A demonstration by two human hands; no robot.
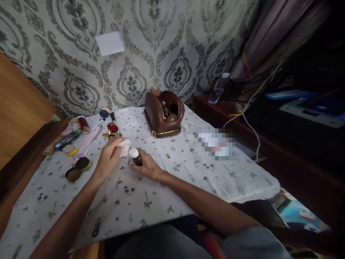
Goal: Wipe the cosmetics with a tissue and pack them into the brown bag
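Note:
My left hand (110, 154) is closed around a crumpled white tissue (125, 147) above the cloth. Just to the right, my right hand (148, 164) grips a small dark bottle (137, 159) with a white cap, held tilted. The two hands are close together, and the tissue and the bottle are slightly apart. Beyond them stands a brown cosmetic bag (161, 120), unzipped, with several small items showing inside. Near my left fingers lie a gold-coloured item (110, 134) and a round red case (112, 127).
Several toiletries lie at the left, among them a pink tube (91, 138), a green bottle (68, 139) and an opened round compact (83, 164). A blue-lidded jar (104, 112) sits near the wall. At the right are a clear bottle (219, 88) and a white cable (256, 133).

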